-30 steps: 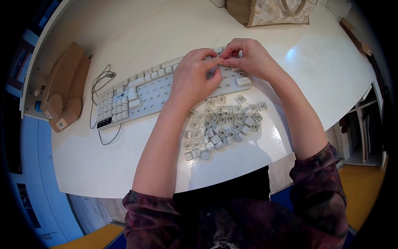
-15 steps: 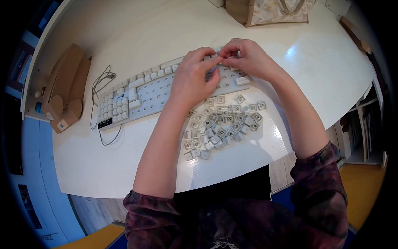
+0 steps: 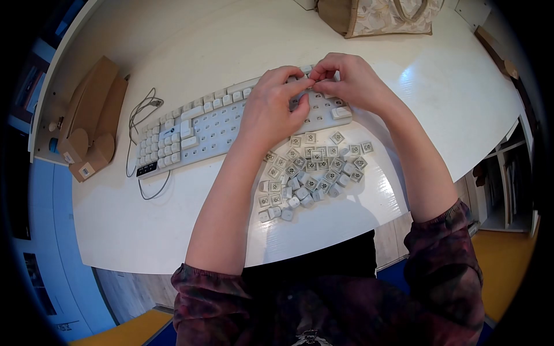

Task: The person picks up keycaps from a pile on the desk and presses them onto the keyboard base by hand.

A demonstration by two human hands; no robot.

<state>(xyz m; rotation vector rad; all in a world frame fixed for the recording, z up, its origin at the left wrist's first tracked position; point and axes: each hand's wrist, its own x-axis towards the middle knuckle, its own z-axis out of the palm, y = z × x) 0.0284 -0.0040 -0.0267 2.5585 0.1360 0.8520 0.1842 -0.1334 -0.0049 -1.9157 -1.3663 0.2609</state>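
A pale full-size keyboard point(image 3: 213, 126) lies slantwise on the desk. Its left part and far row carry keycaps, while much of the main field shows bare sockets. Over its right half, my left hand point(image 3: 273, 105) has its fingers bent and its thumb held apart, with the index fingertip near the right fingertips. My right hand point(image 3: 352, 83) pinches what looks like a small pale keycap at the far row, mostly hidden by the fingers. Nearer me lies a pile of loose keycaps point(image 3: 317, 156), many turned upside down with their undersides showing.
A grey cable point(image 3: 136, 118) loops on the desk left of the keyboard. Cardboard packaging point(image 3: 95, 121) leans at the left side. A patterned bag point(image 3: 386, 17) stands at the back. The white desk's point(image 3: 133, 230) curved front edge is close to my body.
Both hands stay at the keyboard's far row, with the right fingers shifting slightly. The view has moved a little; the keyboard and loose keycaps look otherwise unchanged.
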